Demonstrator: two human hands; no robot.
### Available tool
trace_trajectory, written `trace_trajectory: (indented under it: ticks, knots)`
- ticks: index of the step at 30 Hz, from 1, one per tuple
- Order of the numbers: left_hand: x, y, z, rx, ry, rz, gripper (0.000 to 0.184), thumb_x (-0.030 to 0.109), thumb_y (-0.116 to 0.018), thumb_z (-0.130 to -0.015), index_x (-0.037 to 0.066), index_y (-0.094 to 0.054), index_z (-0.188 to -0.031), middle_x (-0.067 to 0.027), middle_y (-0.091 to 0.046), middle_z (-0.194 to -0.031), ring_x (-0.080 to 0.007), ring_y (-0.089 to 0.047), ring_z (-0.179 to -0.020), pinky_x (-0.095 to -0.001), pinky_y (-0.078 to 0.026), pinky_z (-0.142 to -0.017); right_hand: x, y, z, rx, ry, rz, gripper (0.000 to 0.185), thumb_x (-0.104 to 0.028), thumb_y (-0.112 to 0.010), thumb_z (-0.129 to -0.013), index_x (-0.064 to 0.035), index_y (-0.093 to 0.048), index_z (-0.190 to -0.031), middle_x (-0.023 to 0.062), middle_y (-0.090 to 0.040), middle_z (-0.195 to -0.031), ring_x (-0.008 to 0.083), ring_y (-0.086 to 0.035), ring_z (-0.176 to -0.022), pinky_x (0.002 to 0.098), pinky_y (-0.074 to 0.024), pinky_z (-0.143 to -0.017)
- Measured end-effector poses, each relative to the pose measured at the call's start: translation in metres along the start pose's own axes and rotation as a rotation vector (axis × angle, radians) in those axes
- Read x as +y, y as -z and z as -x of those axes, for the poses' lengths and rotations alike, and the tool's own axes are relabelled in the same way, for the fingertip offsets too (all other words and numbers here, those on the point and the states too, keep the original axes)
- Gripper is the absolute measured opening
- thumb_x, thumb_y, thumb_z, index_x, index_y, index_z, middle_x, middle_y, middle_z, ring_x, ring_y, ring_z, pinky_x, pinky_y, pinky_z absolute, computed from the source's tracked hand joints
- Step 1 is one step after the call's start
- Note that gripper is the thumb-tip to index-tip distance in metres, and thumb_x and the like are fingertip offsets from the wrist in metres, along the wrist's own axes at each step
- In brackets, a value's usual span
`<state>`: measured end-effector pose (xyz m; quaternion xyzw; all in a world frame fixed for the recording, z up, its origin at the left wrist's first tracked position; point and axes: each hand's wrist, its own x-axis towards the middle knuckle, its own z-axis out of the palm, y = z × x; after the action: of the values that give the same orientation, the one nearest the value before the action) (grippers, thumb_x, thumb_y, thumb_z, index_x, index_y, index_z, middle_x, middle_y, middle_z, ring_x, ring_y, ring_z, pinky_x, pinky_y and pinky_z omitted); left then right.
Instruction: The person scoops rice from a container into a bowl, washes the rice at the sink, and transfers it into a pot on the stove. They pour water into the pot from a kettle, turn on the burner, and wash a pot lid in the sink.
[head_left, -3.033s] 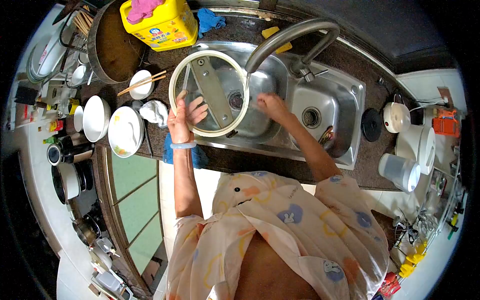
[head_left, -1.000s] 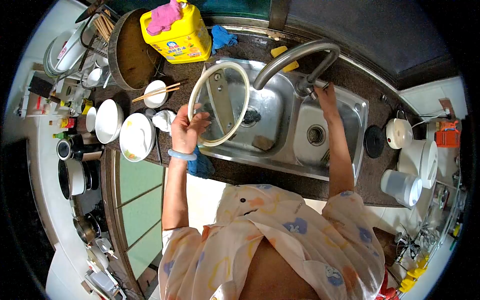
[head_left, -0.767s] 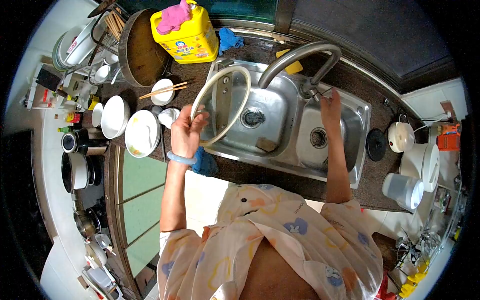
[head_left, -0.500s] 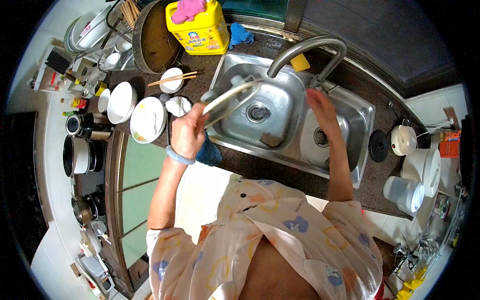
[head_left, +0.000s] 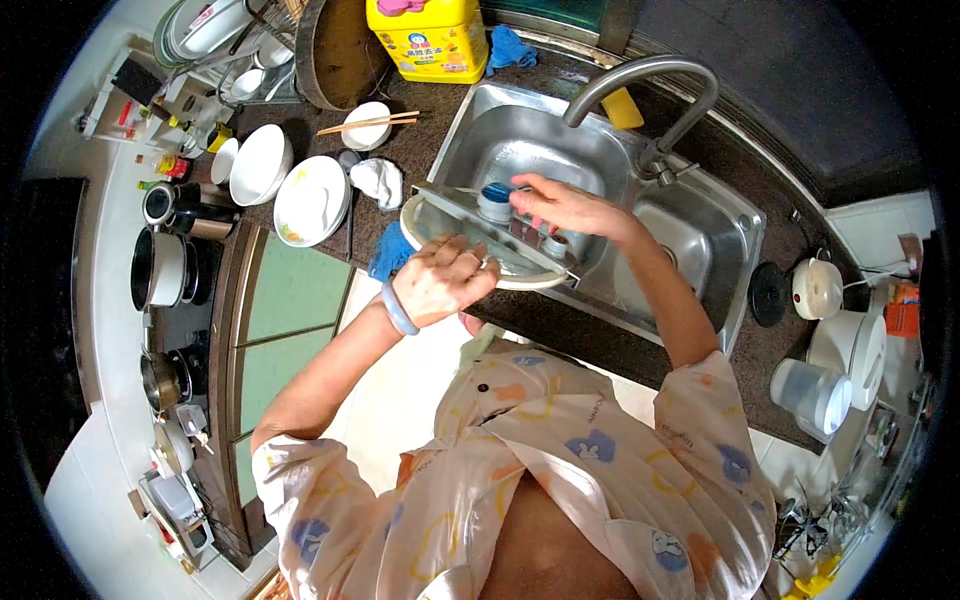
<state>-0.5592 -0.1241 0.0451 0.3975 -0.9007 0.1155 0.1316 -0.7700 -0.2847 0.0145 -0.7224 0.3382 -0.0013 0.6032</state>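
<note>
A round glass lid with a cream rim [head_left: 530, 281] is tilted over the front left edge of the sink [head_left: 470, 115]. My left hand [head_left: 450, 275] grips its near left rim, fingers wrapped over the edge. A metal strip with knob-like fittings, one with a blue top [head_left: 494, 192], runs across the lid. My right hand [head_left: 575, 208] hovers over the left basin beside these fittings, fingers apart, with nothing visible in it. The curved faucet [head_left: 690, 70] stands behind that hand, and no running water shows.
A white bowl [head_left: 262, 165], a plate with a spoon [head_left: 293, 215], chopsticks on a small bowl [head_left: 367, 138] and a white cloth [head_left: 378, 184] lie left of the sink. A yellow jug [head_left: 440, 50] stands behind. A black disc [head_left: 768, 293] lies right.
The lid has turned from upright to nearly flat, its fittings now facing up, and come nearer my body. My right hand has moved from the faucet handle left to the lid.
</note>
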Motion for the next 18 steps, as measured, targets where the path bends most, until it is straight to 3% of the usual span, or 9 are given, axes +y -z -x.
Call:
trace_trajectory:
  ticks: [2,3,8,10,14,16,18]
  knots:
    - [0.003,0.000,0.001,-0.001,-0.057,0.026,0.028,0.020,-0.060,-0.074,0.011,-0.061,-0.101,-0.0079,-0.065,-0.102,-0.0251,-0.064,-0.094,-0.0406,-0.053,-0.087,-0.005,-0.010,-0.005,-0.005,0.009,0.183,0.068,-0.054,-0.048,-0.096,-0.0057,-0.035,-0.142,0.0120,-0.059,-0.112,0.0196,-0.059,-0.096,0.0317,-0.0482,-0.083]
    - [0.004,-0.002,-0.001,0.033,-0.072,0.003,0.028,0.021,-0.061,-0.073,0.011,-0.061,-0.100,-0.0085,-0.065,-0.100,-0.0248,-0.065,-0.092,-0.0403,-0.054,-0.086,-0.003,-0.015,-0.010,0.029,0.046,0.243,0.074,-0.058,-0.050,-0.093,-0.0063,-0.034,-0.143,0.0174,-0.056,-0.119,0.0250,-0.058,-0.102,0.0362,-0.0472,-0.088]
    - [0.003,0.001,0.001,0.124,-0.121,0.041,0.027,0.023,-0.061,-0.070,0.010,-0.060,-0.094,-0.0066,-0.064,-0.090,-0.0215,-0.065,-0.083,-0.0365,-0.054,-0.078,0.000,-0.029,-0.013,0.069,0.071,0.247,0.071,-0.054,-0.053,-0.093,-0.0049,-0.035,-0.142,0.0214,-0.049,-0.131,0.0284,-0.051,-0.119,0.0375,-0.0424,-0.097]
    - [0.007,0.005,0.007,0.077,-0.133,0.080,0.027,0.018,-0.062,-0.071,0.009,-0.058,-0.096,-0.0063,-0.065,-0.093,-0.0221,-0.065,-0.082,-0.0369,-0.054,-0.082,-0.002,-0.040,-0.017,0.151,0.332,0.260,0.061,-0.043,-0.061,-0.091,-0.0031,-0.044,-0.134,0.0166,-0.054,-0.126,0.0254,-0.052,-0.117,0.0346,-0.0403,-0.099]
    - [0.006,0.006,0.028,0.125,-0.109,0.102,0.026,0.019,-0.061,-0.071,0.008,-0.058,-0.095,-0.0053,-0.063,-0.088,-0.0199,-0.064,-0.077,-0.0359,-0.053,-0.084,-0.002,-0.055,-0.029,0.137,0.379,0.177,0.027,-0.018,-0.067,-0.084,-0.0033,-0.055,-0.104,0.0084,-0.057,-0.105,0.0188,-0.054,-0.103,0.0315,-0.0410,-0.093]
    - [0.007,0.014,0.042,0.038,-0.064,0.119,0.024,0.018,-0.060,-0.072,0.008,-0.059,-0.094,-0.0077,-0.064,-0.092,-0.0225,-0.064,-0.082,-0.0386,-0.053,-0.087,-0.002,-0.065,-0.032,0.274,0.375,0.279,0.026,-0.013,-0.066,-0.080,-0.0046,-0.054,-0.102,0.0094,-0.057,-0.101,0.0204,-0.054,-0.100,0.0327,-0.0412,-0.091]
    - [0.008,0.011,0.061,0.210,-0.010,0.089,0.023,0.018,-0.060,-0.073,0.007,-0.060,-0.093,-0.0101,-0.064,-0.097,-0.0264,-0.063,-0.093,-0.0415,-0.050,-0.092,-0.021,-0.079,-0.023,0.442,0.452,0.402,0.031,-0.012,-0.068,-0.076,-0.0044,-0.054,-0.102,0.0112,-0.054,-0.099,0.0245,-0.053,-0.098,0.0346,-0.0413,-0.089]
